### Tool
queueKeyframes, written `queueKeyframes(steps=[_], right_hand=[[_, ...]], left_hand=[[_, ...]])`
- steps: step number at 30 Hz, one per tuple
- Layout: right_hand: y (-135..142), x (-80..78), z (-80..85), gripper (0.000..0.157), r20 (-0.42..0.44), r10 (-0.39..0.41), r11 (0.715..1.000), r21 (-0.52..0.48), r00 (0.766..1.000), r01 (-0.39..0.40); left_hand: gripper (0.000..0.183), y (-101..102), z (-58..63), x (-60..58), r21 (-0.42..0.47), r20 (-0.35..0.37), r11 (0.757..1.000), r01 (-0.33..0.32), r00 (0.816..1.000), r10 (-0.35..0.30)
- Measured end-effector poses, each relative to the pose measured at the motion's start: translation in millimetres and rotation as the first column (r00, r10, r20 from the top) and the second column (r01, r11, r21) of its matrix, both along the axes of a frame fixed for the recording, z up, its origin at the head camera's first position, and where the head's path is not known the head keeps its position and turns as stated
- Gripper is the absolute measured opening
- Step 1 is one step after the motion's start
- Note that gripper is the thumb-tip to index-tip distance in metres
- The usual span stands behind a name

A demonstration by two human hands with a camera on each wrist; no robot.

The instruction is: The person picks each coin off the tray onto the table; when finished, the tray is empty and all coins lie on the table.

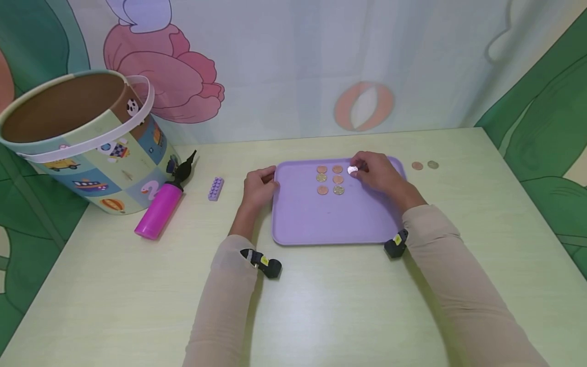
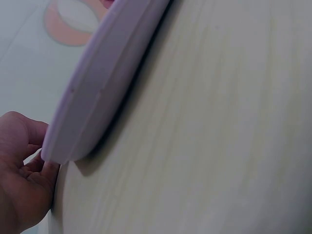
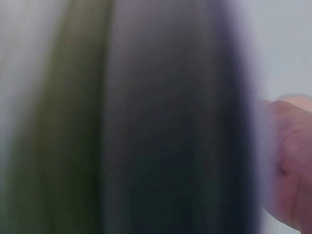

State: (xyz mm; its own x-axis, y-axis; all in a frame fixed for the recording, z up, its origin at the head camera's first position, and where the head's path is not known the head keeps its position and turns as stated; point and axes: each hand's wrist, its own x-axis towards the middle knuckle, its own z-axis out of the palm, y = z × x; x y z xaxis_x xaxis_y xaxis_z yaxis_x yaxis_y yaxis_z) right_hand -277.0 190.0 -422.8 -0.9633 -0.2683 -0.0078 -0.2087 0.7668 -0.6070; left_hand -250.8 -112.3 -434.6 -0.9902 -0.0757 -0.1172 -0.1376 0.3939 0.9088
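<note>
A lilac tray (image 1: 337,224) lies on the table, with several copper- and brass-coloured coins (image 1: 323,190) set in two columns on its upper middle. My left hand (image 1: 259,189) holds the tray's left rim near the upper corner; the left wrist view shows the thumb and fingers (image 2: 36,168) at that rim. Over the tray's upper right part, my right hand (image 1: 378,173) pinches a shiny silver coin (image 1: 352,169) beside the top row. The right wrist view is mostly blocked by the blurred tray edge (image 3: 180,122), leaving only part of the hand (image 3: 292,161).
Two loose coins (image 1: 417,165) lie right of the tray. On the left are a purple toy brick (image 1: 215,189), a magenta bottle (image 1: 159,211) with a black nozzle, and a large patterned bucket (image 1: 133,173). A printed curtain (image 1: 284,66) hangs behind the table.
</note>
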Motion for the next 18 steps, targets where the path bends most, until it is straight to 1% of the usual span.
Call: queueKeyframes(steps=[6, 10, 18], right_hand=[[5.2, -0.4, -3.4, 0.019, -0.047, 0.062, 0.998, 0.019, 0.997, -0.061], [7.9, -1.8, -7.1, 0.022, -0.058, 0.094, 0.995, 0.036, 0.994, -0.091], [10.9, -2.7, -7.3, 0.031, -0.014, 0.103, 0.994, 0.048, 0.995, -0.102]], left_hand=[[0.051, 0.6, 0.2, -0.6, 0.002, 0.001, 1.0, 0.001, 1.0, -0.001], [0.051, 1.3, 1.4, -0.4, -0.001, 0.002, 1.0, 0.003, 1.0, -0.003], [0.052, 1.0, 2.5, 1.1, -0.004, -0.001, 1.0, 0.0, 1.0, 0.0]])
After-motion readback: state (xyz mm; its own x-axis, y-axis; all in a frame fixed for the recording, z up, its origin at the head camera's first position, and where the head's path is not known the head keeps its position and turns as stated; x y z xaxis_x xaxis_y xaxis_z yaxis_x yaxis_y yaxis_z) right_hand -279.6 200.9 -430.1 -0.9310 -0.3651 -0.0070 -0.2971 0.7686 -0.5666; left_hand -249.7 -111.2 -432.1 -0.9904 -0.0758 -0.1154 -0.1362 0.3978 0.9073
